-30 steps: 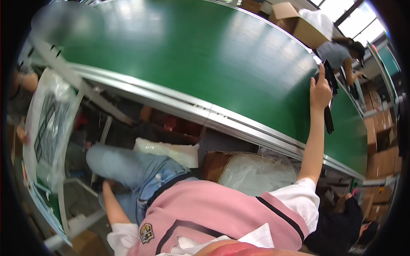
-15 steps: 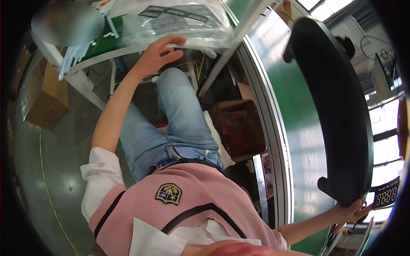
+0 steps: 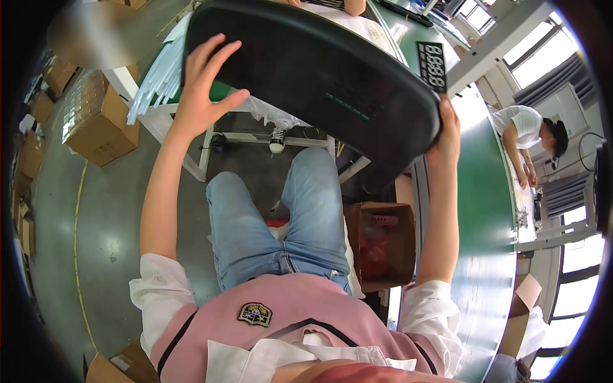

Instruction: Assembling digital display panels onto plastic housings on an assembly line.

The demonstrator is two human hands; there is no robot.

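Fingers (image 3: 223, 59) of the left hand (image 3: 196, 105) hung splayed, contact unclear, before one end of the long black panel (image 3: 306, 70), which slanted lengthwise from the frame's upper left to right of centre, where the right hand (image 3: 446, 133) grasped it.

The left forearm (image 3: 167, 191) rises from 8 o'clock, leaning slightly toward 1 o'clock, up to the left grip (image 3: 199, 102) at 11 o'clock. There the fingers (image 3: 222, 59) are spread and slightly bent, aimed toward 1 o'clock, with the left thumb (image 3: 231, 101) stretched toward 3 o'clock. The right forearm (image 3: 439, 220) runs nearly straight up from 4 o'clock; at 2 o'clock the right grip (image 3: 447, 137) is curled, fingertips toward 12 o'clock.
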